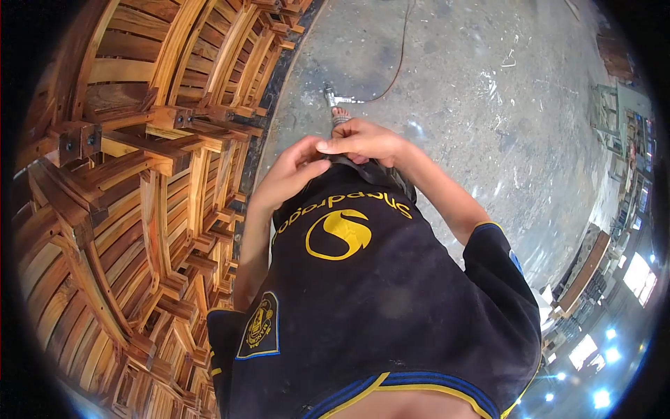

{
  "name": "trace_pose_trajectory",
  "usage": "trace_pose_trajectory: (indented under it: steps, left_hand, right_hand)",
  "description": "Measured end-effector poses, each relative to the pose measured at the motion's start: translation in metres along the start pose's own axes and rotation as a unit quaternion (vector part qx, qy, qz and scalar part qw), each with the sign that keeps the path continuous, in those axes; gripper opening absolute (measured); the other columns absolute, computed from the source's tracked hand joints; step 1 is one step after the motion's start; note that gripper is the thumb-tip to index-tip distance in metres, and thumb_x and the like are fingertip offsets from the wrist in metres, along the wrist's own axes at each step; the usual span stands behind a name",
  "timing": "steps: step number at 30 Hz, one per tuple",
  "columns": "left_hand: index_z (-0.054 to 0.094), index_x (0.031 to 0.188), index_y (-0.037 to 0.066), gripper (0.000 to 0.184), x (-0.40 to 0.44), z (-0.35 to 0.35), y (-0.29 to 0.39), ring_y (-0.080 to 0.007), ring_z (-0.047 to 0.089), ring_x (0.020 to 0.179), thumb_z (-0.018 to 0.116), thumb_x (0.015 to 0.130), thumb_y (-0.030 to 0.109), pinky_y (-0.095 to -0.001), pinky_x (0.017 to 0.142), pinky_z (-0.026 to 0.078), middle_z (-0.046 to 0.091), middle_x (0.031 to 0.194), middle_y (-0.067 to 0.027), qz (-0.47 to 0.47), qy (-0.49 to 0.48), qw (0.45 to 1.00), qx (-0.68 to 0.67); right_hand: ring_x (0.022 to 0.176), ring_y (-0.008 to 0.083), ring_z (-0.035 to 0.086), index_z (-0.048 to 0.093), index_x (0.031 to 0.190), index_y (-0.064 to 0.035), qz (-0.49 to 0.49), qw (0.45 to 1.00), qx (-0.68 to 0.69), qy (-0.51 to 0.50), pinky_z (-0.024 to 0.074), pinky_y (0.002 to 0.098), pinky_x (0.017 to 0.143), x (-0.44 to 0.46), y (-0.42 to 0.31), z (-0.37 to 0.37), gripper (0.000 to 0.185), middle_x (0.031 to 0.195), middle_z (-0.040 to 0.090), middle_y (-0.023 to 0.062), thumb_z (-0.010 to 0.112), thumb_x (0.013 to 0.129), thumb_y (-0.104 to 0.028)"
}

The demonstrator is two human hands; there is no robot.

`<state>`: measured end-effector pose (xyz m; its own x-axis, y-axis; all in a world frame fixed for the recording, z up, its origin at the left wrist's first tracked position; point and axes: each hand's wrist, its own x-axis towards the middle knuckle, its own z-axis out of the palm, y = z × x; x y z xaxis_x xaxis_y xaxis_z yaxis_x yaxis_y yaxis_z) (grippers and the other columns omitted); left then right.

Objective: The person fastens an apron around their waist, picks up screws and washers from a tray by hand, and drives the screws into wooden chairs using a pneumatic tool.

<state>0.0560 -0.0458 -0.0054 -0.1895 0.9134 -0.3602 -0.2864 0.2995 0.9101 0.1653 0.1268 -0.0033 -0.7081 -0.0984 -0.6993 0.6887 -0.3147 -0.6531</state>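
My left hand (293, 173) and my right hand (366, 142) meet in front of my waist, fingers curled and fingertips touching or nearly so. Both are closed in a pinch, with whatever lies between the fingertips too small or hidden to name. Just below them is the hem of a black jersey (398, 293) with yellow lettering. A dark grey strap-like piece (356, 166) shows under my right hand; I cannot tell whether either hand grips it.
Stacked wooden chairs or benches (160, 153) line the left side. A silver spray gun (331, 96) with a reddish hose (399, 66) lies on the paint-spotted concrete floor (481, 119), close to my foot (340, 112). Shelving or racks (608, 119) stand far right.
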Motion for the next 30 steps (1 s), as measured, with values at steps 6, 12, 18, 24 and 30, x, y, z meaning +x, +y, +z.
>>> trace_pose_trajectory:
  steps: [6, 12, 18, 24, 30]
  left_hand:
    - [0.049, 0.096, 0.003, 0.019, 0.031, 0.004, -0.008, -0.0052, 0.053, 0.069, 0.063, 0.084, 0.004, -0.0209, 0.058, 0.043, 0.054, 0.080, 0.0012, -0.040, -0.010, 0.995, 0.090]
    - [0.051, 0.096, 0.003, 0.032, 0.025, -0.003, -0.005, -0.0053, 0.050, 0.066, 0.073, 0.074, 0.008, -0.0217, 0.055, 0.040, 0.055, 0.080, -0.0011, -0.068, -0.014, 0.996, 0.049]
    - [0.060, 0.096, 0.004, 0.026, -0.005, 0.016, -0.023, -0.0086, 0.046, 0.057, 0.072, 0.079, 0.019, -0.0259, 0.054, 0.036, 0.051, 0.063, 0.0002, -0.083, 0.061, 0.972, 0.211]
    - [0.060, 0.095, -0.003, 0.028, 0.021, 0.020, -0.001, -0.0179, 0.056, 0.063, 0.066, 0.082, 0.021, -0.0334, 0.060, 0.043, 0.059, 0.069, -0.0116, -0.038, 0.034, 0.935, 0.351]
    - [0.028, 0.138, 0.007, 0.069, 0.046, 0.028, -0.010, -0.0117, 0.057, 0.069, 0.055, 0.077, -0.006, -0.0244, 0.057, 0.042, 0.062, 0.077, -0.0066, -0.033, 0.014, 0.986, 0.165]
  right_hand:
    - [0.055, 0.0071, 0.044, 0.060, 0.067, -0.0025, -0.065, 0.993, -0.042, 0.087, 0.0322, 0.0270, 0.047, -0.001, 0.011, 0.005, 0.053, 0.060, 0.051, -0.0007, 0.067, 0.080, -0.053]
    - [0.040, 0.0059, 0.037, 0.064, 0.078, 0.0000, -0.090, 0.989, -0.023, 0.114, 0.0249, 0.0259, 0.032, 0.003, 0.001, 0.025, 0.059, 0.055, 0.048, -0.0008, 0.059, 0.084, -0.058]
    - [0.046, 0.0078, 0.044, 0.057, 0.065, -0.0022, -0.007, 0.989, -0.008, 0.150, 0.0338, 0.0251, 0.039, 0.004, -0.005, 0.023, 0.049, 0.057, 0.050, 0.0024, 0.059, 0.091, -0.044]
    - [0.057, 0.0109, 0.056, 0.058, 0.069, 0.0015, -0.147, 0.982, -0.024, 0.115, 0.0472, 0.0278, 0.051, 0.017, 0.013, 0.018, 0.047, 0.062, 0.060, 0.0053, 0.059, 0.091, -0.040]
    - [0.060, 0.0168, 0.054, 0.060, 0.081, -0.0011, -0.283, 0.907, -0.267, 0.161, 0.0425, 0.0334, 0.056, -0.055, 0.019, -0.015, 0.036, 0.063, 0.056, 0.0096, 0.065, 0.085, -0.036]
